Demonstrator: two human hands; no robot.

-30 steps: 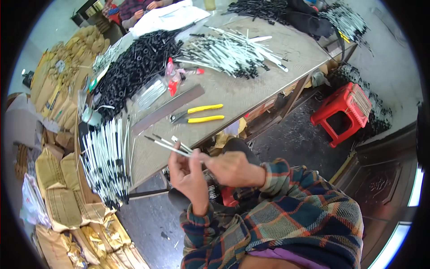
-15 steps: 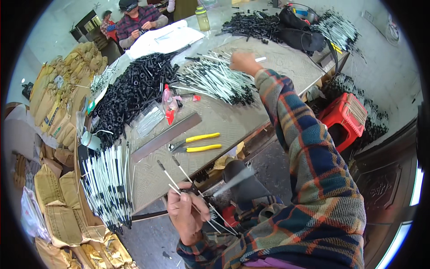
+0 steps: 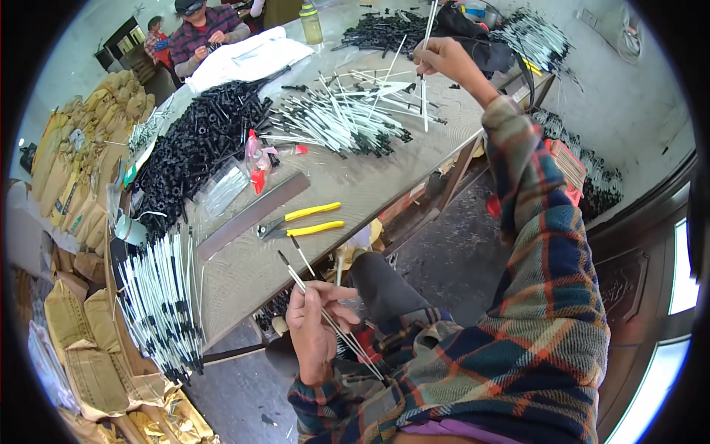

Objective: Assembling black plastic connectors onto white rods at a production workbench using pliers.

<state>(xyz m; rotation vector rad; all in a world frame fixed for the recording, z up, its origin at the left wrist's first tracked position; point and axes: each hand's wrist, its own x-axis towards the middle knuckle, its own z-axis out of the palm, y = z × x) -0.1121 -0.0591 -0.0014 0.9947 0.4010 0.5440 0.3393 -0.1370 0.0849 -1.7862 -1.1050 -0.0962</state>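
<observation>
My left hand (image 3: 310, 333), low in front of the table, is closed around a few thin white rods (image 3: 296, 277) with black tips. Farther out and to the right, my right hand (image 3: 446, 61) pinches thin white rods (image 3: 424, 103) with black fittings, held upright above the tabletop. Just left of that hand lies a loose heap of white rods (image 3: 336, 122) with black ends. Beyond my left hand, yellow-handled pliers (image 3: 316, 229) rest on the table (image 3: 244, 292), beside a flat dark strip (image 3: 255, 214).
A big heap of black plastic parts (image 3: 196, 144) covers the table's left side. A bundle of white rods (image 3: 159, 296) stands at the left edge. A white sack (image 3: 251, 59) and green bottle (image 3: 311, 26) are farther back. Another person (image 3: 203, 37) sits across the table.
My right hand has risen off the rod heap and moved right, now with rods in its fingers. My left hand keeps its rods. The view has shifted slightly.
</observation>
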